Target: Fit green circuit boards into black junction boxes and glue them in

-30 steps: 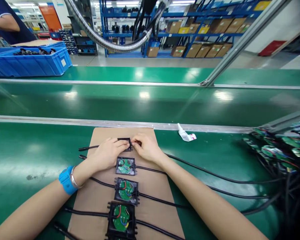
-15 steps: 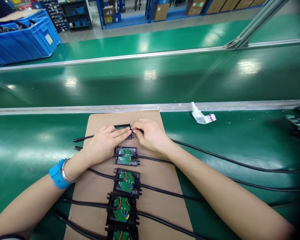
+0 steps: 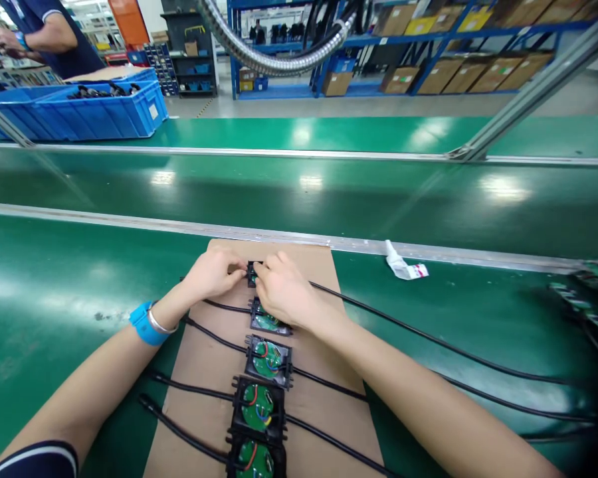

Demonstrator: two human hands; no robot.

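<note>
A brown cardboard sheet (image 3: 319, 265) lies on the green bench in front of me. On it stands a row of several small black housings, each with a round green circuit board and black cables leaving both sides; one housing (image 3: 268, 360) shows fully. My left hand (image 3: 212, 272) and my right hand (image 3: 280, 289) meet over the farthest housing (image 3: 252, 273), fingers curled and pinching at it. My right hand partly covers the second housing (image 3: 269, 322). A blue wristband (image 3: 143, 325) and a metal bangle sit on my left wrist.
A small white tube (image 3: 403, 267) lies by the metal rail (image 3: 129, 222) beyond the sheet. Circuit boards with wires (image 3: 591, 299) pile at the right edge. Blue bins (image 3: 94, 113) stand across the conveyor, where another person (image 3: 44, 36) works. A flexible metal hose (image 3: 259, 60) hangs overhead.
The view has tilted up and shifted, so the sheet sits lower and farther right. My right hand has moved left over the farthest housing; my left hand has curled its fingers at its left edge.
</note>
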